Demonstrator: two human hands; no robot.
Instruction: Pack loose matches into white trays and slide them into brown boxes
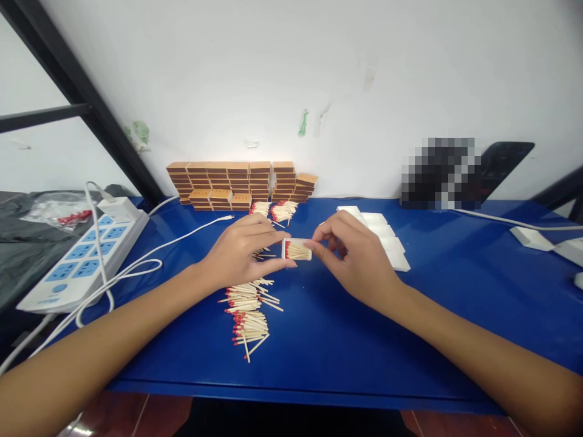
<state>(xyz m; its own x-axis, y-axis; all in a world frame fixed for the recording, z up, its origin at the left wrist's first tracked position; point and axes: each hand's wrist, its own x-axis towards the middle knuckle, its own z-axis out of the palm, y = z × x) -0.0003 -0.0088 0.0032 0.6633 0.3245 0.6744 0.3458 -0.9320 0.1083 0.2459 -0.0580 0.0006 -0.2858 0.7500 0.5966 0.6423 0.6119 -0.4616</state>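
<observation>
Between my two hands, raised over the blue table, is a small white matchbox tray (298,249) with red-tipped matches lying in it. My left hand (248,246) grips its left end between thumb and fingers. At the other end, my right hand (353,252) pinches the tray's right side with thumb and forefinger. Loose matches (248,309) lie in a heap below and partly under my left hand. Two small bunches of matches (283,211) rest farther back, in front of stacked matchboxes (228,176).
White trays (382,230) lie beyond my right hand. On the left are a power strip (86,255), white cables (136,264) and a plastic bag (57,209) with red bits. A dark device (505,170) leans on the wall (346,91) at the back right of the blue table (355,346).
</observation>
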